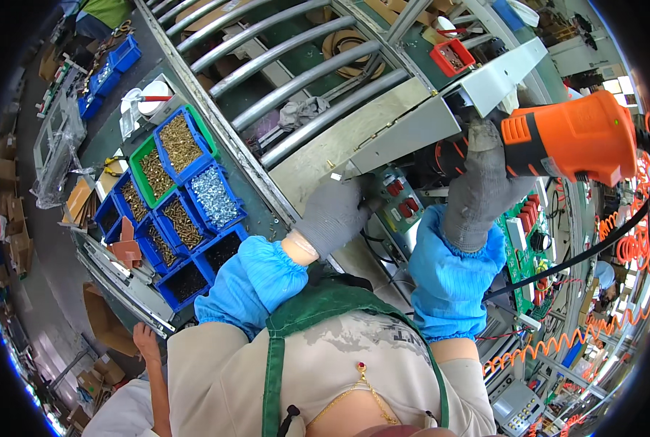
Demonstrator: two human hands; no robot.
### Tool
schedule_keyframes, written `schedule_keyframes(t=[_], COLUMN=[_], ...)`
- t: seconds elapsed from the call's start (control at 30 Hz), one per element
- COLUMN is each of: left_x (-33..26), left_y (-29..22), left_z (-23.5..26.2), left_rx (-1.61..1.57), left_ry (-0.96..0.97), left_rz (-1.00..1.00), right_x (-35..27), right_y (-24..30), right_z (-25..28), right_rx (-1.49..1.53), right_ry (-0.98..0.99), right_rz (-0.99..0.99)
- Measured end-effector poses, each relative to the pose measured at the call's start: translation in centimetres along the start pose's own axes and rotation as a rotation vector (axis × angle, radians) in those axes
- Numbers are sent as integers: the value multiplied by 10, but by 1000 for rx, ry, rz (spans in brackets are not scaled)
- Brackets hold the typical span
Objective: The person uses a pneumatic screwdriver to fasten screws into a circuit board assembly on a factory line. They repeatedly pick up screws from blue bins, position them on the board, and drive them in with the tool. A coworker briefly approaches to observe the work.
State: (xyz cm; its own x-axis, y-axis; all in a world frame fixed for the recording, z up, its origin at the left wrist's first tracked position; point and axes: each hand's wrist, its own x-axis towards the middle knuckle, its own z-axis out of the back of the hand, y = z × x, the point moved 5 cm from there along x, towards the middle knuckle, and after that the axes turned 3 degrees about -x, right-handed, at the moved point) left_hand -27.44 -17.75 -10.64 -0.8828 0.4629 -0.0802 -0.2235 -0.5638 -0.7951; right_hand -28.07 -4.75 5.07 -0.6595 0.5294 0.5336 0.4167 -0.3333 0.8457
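My right hand (481, 189), in a grey glove and blue sleeve cover, is wrapped round the front of an orange and black power tool (572, 138). The tool lies sideways, its dark nose pointing left beneath a long grey metal panel (405, 135). My left hand (336, 215), gloved in grey too, is closed at the panel's lower left corner; its fingertips are partly hidden. A small brass-coloured screw (331, 164) is on the pale surface just beyond it. Between my hands sits a grey unit with red sockets (405, 207).
To the left, blue bins (212, 198) and a green bin (150, 171) hold many screws. A roller conveyor (288, 73) runs across the back. A red bin (452, 58) stands far right. Green circuit boards (518, 255) and orange coiled hoses (572, 339) are at right. Another person's hand (146, 341) shows lower left.
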Motion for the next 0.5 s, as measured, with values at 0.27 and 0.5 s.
schedule_keyframes(t=[0.27,0.5], left_x=[0,-1], left_y=[6,2], left_z=[-5,-3], left_rx=[35,-3], left_ry=[7,23], left_rz=[5,-12], right_x=[-3,-5], right_y=[-1,-9], right_z=[-2,1], right_rx=[-88,12], right_ry=[6,54], right_rz=[-58,-40])
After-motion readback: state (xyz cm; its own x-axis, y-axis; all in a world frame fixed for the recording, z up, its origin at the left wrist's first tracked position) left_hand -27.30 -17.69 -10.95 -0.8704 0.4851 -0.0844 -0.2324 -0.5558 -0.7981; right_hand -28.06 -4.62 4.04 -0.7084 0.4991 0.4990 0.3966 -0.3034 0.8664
